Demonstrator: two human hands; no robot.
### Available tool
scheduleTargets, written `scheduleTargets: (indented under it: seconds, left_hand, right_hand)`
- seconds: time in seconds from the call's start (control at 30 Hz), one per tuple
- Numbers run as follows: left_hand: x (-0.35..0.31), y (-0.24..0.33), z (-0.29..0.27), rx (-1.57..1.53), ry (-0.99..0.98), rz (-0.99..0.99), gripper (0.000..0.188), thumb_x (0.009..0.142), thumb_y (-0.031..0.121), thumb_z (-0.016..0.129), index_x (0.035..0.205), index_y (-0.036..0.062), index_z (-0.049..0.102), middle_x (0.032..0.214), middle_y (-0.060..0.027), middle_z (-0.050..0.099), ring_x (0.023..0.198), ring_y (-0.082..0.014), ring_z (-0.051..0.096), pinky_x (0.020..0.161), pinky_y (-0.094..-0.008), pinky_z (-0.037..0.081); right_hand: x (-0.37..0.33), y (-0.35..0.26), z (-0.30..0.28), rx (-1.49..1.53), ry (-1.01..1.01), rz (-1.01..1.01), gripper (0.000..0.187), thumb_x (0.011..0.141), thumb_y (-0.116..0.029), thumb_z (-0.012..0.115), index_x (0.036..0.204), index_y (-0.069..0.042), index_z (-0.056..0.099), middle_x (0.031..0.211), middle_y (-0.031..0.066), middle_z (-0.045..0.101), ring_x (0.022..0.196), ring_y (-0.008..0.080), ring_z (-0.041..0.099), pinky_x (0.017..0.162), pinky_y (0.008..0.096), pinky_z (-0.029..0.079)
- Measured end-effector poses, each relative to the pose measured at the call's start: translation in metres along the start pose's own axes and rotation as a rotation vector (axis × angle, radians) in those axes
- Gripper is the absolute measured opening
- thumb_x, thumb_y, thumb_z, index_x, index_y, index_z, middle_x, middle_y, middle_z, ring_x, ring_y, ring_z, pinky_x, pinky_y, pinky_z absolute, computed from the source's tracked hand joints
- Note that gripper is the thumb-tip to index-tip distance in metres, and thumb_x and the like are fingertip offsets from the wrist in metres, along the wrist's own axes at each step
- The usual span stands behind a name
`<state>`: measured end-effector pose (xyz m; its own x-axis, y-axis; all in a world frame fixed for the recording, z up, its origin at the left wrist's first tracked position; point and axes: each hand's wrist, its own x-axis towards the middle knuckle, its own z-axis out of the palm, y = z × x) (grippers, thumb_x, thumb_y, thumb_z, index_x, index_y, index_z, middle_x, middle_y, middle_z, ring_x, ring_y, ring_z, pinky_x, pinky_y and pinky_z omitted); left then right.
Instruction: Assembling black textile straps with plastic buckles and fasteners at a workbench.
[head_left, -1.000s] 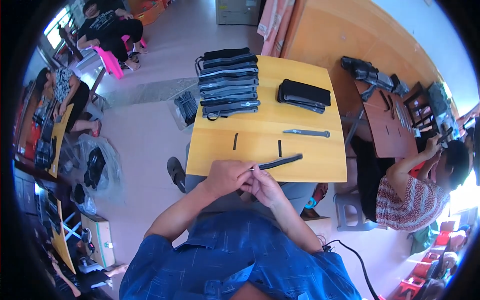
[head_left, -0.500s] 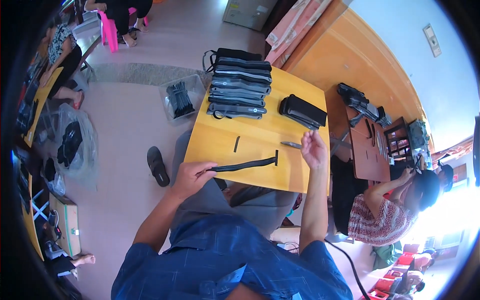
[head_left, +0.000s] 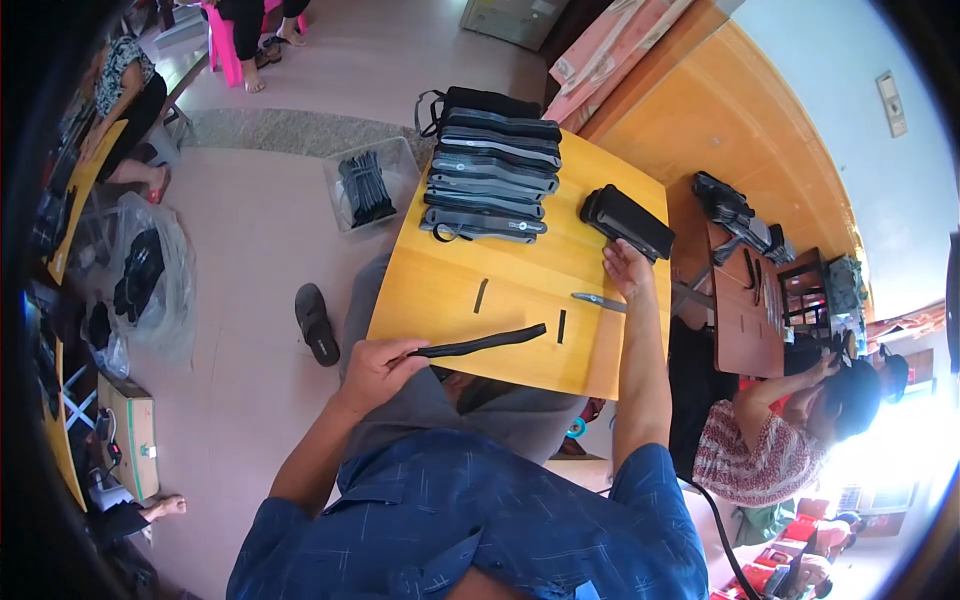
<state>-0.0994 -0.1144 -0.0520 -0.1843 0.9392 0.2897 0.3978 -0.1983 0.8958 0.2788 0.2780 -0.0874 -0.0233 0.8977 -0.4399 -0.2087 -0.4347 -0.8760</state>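
My left hand [head_left: 380, 372] is closed around one end of a long narrow black fabric strip [head_left: 480, 342]. The strip's other end reaches rightward over the near part of the yellow table [head_left: 430, 282]. At the table's right side, my right hand [head_left: 628, 270] has its fingers curled against the near edge of a small stack of black fabric pieces [head_left: 632, 220], pinching that edge. Just below this hand lies a slim grey pointed tool [head_left: 594, 299], partly covered by my wrist. Two dark slots or marks show on the tabletop, one close to the strip's free end.
A long row of grey and black fabric pieces [head_left: 490, 165] fills the table's far left. A clear plastic bin [head_left: 375, 185] of dark strips stands on the floor beside it, with a slipper [head_left: 316, 325] nearer. At right, a person works at a brown table [head_left: 745, 335].
My right hand has moved forward from above the pointed tool to the black stack's near edge. The strip stays in my left hand. The whole view has shifted slightly.
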Motion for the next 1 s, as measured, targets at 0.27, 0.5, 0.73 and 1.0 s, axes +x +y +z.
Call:
scheduleTargets:
  seconds: [0.27,0.5,0.73,1.0]
  left_hand:
    - [0.01,0.003,0.01,-0.02,-0.098,-0.033,0.023,0.086,0.01,0.081,0.108,0.0031,0.077,0.081,-0.0121,0.072,0.065,-0.0186,0.067,0.063,-0.0283,0.051]
    - [0.016,-0.013,0.028,0.059,-0.159,0.14,0.023,0.088,0.019,0.08,0.107,0.0073,0.078,0.088,-0.0122,0.075,0.077,-0.0283,0.072,0.072,-0.0356,0.055]
    - [0.029,-0.026,0.034,0.213,-0.211,0.209,0.024,0.088,0.027,0.077,0.106,0.0116,0.079,0.091,-0.0119,0.075,0.085,-0.0313,0.073,0.073,-0.0405,0.056]
    - [0.024,-0.005,0.032,0.355,-0.134,0.078,0.025,0.093,0.024,0.072,0.113,0.0094,0.069,0.085,-0.0151,0.072,0.079,-0.0361,0.071,0.068,-0.0459,0.054]
  right_hand:
    - [-0.002,-0.009,-0.016,-0.03,0.063,-0.061,0.023,0.102,-0.023,0.063,0.121,-0.011,0.066,0.114,0.0037,0.068,0.109,0.0245,0.067,0.098,0.0413,0.052]
    - [-0.072,0.027,0.017,-0.593,-0.252,-0.462,0.012,0.1,-0.018,0.067,0.108,-0.009,0.068,0.096,-0.003,0.066,0.094,0.0106,0.063,0.084,0.0276,0.05]
    - [-0.246,0.07,0.129,-1.096,-0.814,-0.606,0.02,0.094,-0.019,0.072,0.107,-0.004,0.071,0.1,0.0158,0.072,0.093,0.0361,0.07,0.08,0.0413,0.055]
    - [-0.262,0.114,0.136,-1.045,-0.545,-0.79,0.019,0.089,-0.018,0.075,0.104,-0.007,0.073,0.096,0.0126,0.071,0.091,0.0354,0.069,0.08,0.0433,0.055]
